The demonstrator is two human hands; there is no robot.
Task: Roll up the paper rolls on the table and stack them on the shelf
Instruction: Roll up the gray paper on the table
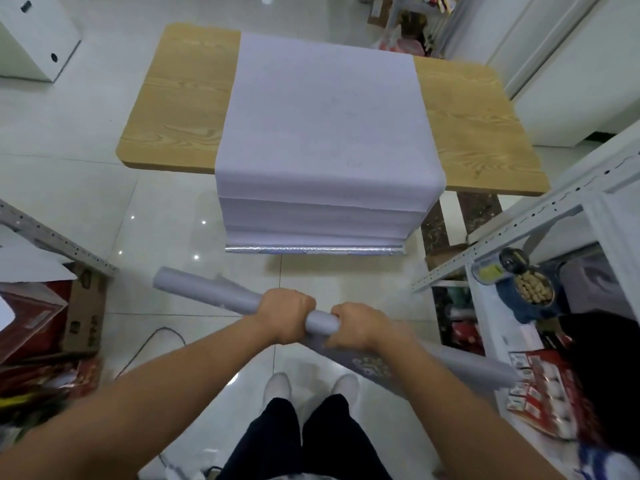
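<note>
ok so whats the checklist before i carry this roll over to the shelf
1. Both hands on the paper roll: left hand and right hand grip it near its middle. ok
2. Roll wound tight: a patterned layer looks loose below the right hand. not ok
3. Roll clear of the table: held in the air, short of its near edge. ok
4. Free spot on the shelf: a jar and boxes stand there; the rest is out of view. cannot tell
5. Paper stack lying steady: flat on top, draped over the table's near edge. ok
</note>
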